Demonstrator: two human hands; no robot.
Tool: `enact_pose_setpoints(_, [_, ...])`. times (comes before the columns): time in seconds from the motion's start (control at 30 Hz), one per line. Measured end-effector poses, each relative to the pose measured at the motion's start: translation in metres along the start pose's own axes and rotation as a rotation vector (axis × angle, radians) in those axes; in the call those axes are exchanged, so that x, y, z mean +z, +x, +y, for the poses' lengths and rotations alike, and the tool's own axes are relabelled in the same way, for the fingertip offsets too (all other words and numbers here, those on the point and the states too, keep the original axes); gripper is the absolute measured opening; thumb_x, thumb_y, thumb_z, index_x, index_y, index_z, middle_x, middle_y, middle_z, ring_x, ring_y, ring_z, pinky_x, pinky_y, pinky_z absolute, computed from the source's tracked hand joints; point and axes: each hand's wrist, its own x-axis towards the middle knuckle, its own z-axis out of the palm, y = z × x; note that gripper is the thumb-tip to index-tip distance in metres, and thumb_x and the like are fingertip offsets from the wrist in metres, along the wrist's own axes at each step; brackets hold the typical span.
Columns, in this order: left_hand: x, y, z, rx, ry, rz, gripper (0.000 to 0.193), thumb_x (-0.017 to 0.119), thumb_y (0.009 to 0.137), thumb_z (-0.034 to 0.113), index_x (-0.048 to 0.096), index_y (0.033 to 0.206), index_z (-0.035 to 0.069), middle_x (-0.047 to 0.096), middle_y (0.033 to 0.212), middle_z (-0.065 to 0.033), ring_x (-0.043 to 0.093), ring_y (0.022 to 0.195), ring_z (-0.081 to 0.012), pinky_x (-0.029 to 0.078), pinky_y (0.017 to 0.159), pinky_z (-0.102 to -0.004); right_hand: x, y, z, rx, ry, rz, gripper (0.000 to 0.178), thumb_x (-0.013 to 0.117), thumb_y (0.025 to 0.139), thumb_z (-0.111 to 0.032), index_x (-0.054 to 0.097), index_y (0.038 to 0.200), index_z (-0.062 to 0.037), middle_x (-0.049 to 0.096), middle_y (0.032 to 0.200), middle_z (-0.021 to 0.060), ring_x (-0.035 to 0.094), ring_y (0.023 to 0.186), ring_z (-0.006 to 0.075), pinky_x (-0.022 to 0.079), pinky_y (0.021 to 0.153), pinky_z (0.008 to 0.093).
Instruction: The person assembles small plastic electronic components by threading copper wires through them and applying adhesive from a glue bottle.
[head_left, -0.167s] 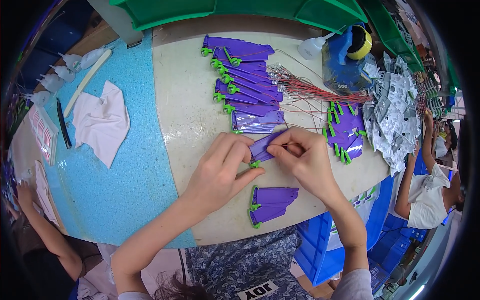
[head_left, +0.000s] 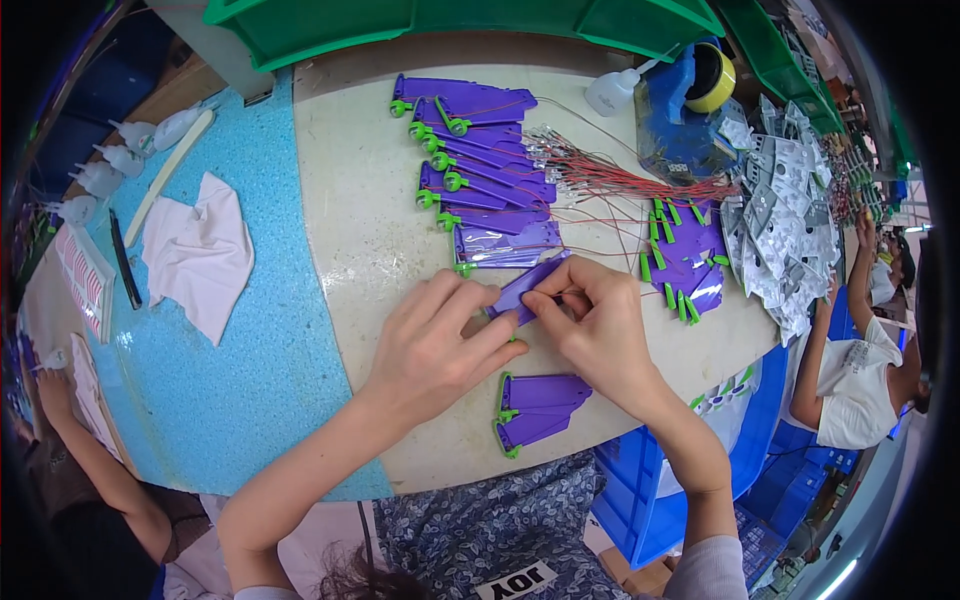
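A purple plastic piece (head_left: 519, 289) is held between my two hands over the middle of the table. My left hand (head_left: 432, 338) grips its left end, fingers covering most of the green tip. My right hand (head_left: 600, 325) pinches near the right end with thumb and forefinger; a thin wire seems to be at the fingertips, mostly hidden. Just beyond lies a column of similar purple pieces (head_left: 478, 100) with green ends and red wires. Nearer me rest a few joined purple pieces (head_left: 543, 410) with green edges.
A bundle of red wires (head_left: 640, 182) runs toward a heap of grey plastic parts (head_left: 775, 210) at right. Purple parts with green sticks (head_left: 690, 265) lie beside it. A tape roll (head_left: 712, 78), white bottle (head_left: 612, 92), pink cloth (head_left: 205, 255) and blue crate (head_left: 640, 500) surround the workspace.
My left fingers have shifted over the piece's green end, which now barely shows. The piece is slightly more tilted. The whole view has moved a little.
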Motion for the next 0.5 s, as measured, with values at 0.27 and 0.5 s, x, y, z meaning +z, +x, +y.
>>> enact_pose_setpoints(0.27, [-0.003,0.025,-0.017,0.183,-0.132,-0.153,0.031,0.082,0.066,0.023,0.058,0.076,0.006,0.069,0.107,-0.0007,0.058,0.083,-0.0225,0.053,0.069,-0.0313,-0.014,0.003,0.012,-0.135,-0.167,0.104,0.009,0.074,0.076,-0.001,0.066,0.081,0.0006,0.059,0.069,0.0114,0.057,0.06,0.0237,0.044,0.057,0.0353])
enact_pose_setpoints(0.5, [-0.012,0.026,-0.014,0.144,-0.108,-0.25,0.03,0.081,0.072,0.023,0.056,0.077,0.007,0.069,0.112,0.0011,0.056,0.083,-0.021,0.053,0.071,-0.03,-0.13,0.067,0.024,-0.003,-0.114,0.686,0.026,0.07,0.093,-0.019,0.067,0.098,0.0059,0.06,0.071,0.0023,0.052,0.065,0.0069,0.04,0.057,0.0234])
